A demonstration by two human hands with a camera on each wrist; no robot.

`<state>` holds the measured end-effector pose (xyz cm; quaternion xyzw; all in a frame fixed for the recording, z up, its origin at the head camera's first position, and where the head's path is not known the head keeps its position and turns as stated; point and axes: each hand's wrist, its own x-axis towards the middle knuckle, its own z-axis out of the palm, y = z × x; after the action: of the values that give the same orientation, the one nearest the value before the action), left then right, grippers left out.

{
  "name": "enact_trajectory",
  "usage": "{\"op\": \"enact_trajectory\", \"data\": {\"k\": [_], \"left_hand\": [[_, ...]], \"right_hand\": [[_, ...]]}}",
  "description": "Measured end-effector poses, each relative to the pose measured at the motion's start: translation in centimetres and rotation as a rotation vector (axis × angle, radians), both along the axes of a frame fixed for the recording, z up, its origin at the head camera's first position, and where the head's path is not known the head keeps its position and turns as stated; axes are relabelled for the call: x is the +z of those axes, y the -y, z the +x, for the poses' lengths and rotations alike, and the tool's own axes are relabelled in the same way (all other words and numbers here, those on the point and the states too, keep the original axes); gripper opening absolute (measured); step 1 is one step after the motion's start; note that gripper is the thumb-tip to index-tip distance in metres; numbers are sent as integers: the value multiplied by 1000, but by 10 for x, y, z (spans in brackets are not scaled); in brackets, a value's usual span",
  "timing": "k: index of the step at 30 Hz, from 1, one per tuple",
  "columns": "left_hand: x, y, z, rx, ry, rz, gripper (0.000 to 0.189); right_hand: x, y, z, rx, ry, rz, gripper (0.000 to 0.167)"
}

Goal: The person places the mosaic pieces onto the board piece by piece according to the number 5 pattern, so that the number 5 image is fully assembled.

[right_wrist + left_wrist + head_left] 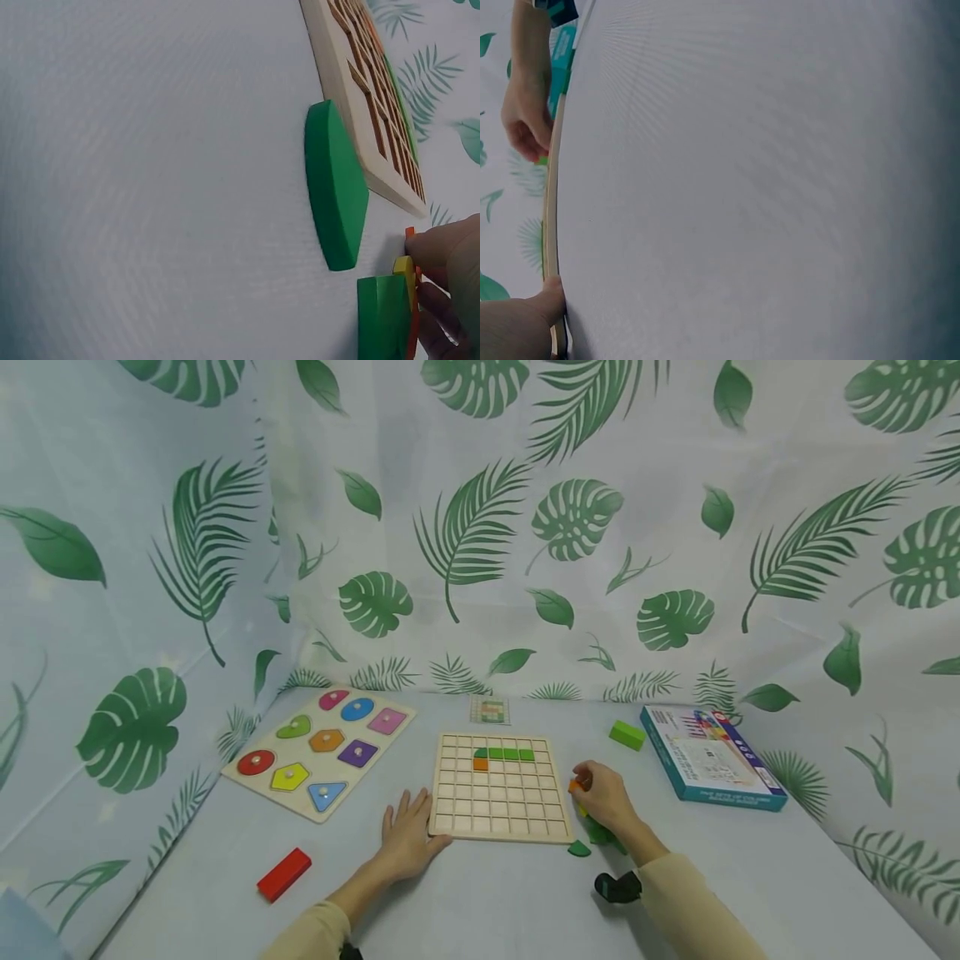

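Observation:
A wooden grid board (498, 806) lies flat on the table, with a row of green pieces (512, 754) and an orange square (481, 764) in its cells. My left hand (408, 842) rests spread at the board's front left corner; its thumb (547, 300) touches the edge in the left wrist view. Right of the board, my right hand (606, 797) pinches an orange piece (576, 785). Beneath and beside this hand lie a yellow piece (403, 265) and green pieces (382, 319), partly hidden by the fingers. A separate green curved-edge piece (330, 187) lies near the board's front right corner.
A shape puzzle board (307, 752) with knobbed pieces lies at the left. A red block (284, 875) is front left, a green block (627, 735) back right beside a blue-edged box (712, 756). A small pattern card (490, 710) lies behind the grid.

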<state>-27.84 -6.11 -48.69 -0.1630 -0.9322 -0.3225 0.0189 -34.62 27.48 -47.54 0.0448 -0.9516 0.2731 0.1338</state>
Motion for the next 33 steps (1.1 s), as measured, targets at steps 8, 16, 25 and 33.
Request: {"op": "enact_trajectory", "data": {"k": [8, 16, 25, 33], "left_hand": [[1, 0, -1, 6, -6, -17, 73], [1, 0, 1, -2, -8, -1, 71], [-2, 4, 3, 1, -14, -31, 73], [0, 2, -1, -4, -23, -19, 72]], "right_hand": [[1, 0, -1, -30, 28, 7, 31], [0, 0, -2, -1, -62, -53, 29], [-4, 13, -4, 103, -128, -120, 27], [2, 31, -8, 170, -143, -162, 27]]}}
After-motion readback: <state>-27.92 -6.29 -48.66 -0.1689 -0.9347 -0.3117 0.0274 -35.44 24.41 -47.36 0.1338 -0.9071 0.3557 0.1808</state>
